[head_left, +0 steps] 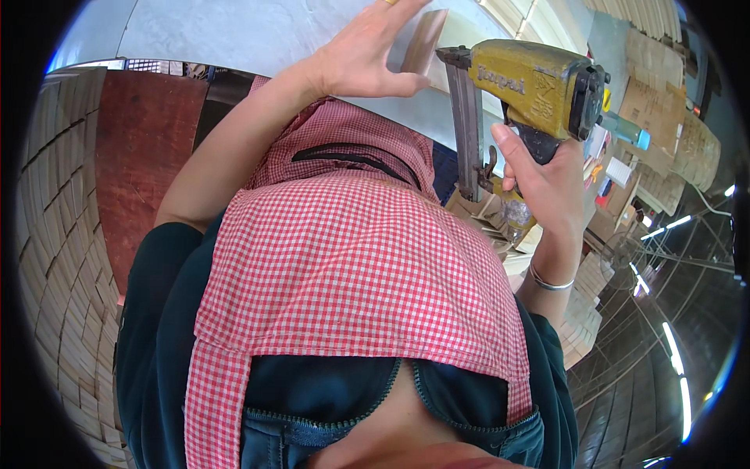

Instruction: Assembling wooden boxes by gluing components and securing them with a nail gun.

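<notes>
My right hand (553, 176) is wrapped round the black grip of a pneumatic nail gun (531, 82). Its yellow body is scuffed, and a long grey magazine (466, 129) hangs down on its left side. The tool's nose points left, toward a brown-edged wooden piece (424, 41) on the pale worktable (195, 31). My left hand (367, 59) reaches over the table edge, thumb and fingers spread, close beside that piece. Some of its fingertips run off the top of the picture, so I cannot tell whether they touch the wood.
Stacked wooden strips (58, 234) stand at the far left beside a reddish-brown board (144, 172). More pale wood (539, 19) lies beyond the nail gun. Cardboard (652, 86) and a clear bottle with a blue cap (625, 129) are at the right.
</notes>
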Motion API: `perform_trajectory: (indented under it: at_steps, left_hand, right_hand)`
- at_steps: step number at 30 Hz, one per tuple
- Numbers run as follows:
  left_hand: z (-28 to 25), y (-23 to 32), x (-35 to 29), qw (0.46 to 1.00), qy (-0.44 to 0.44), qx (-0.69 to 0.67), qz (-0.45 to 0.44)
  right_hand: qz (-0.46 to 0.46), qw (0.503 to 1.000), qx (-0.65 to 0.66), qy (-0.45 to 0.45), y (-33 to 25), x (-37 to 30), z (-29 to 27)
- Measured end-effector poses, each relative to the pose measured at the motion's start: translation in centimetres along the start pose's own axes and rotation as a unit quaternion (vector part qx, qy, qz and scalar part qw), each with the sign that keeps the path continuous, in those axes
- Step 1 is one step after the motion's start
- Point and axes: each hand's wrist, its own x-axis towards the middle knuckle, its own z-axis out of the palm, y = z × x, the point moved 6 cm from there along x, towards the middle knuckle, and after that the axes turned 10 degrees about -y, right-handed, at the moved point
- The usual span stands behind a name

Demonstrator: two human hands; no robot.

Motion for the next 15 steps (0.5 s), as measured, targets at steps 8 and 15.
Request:
perform_trajectory:
  at_steps: [8, 15]
  left_hand:
    - [-0.7, 0.7, -0.7, 0.994, 0.089, 0.061, -0.035]
    - [-0.3, 0.8, -1.3, 0.981, 0.138, 0.135, -0.023]
  right_hand:
    - [-0.047, 0.999, 0.01, 0.006, -1.2, 1.4, -2.3]
    - [-0.057, 0.998, -0.025, -0.015, -2.0, 3.9, -3.5]
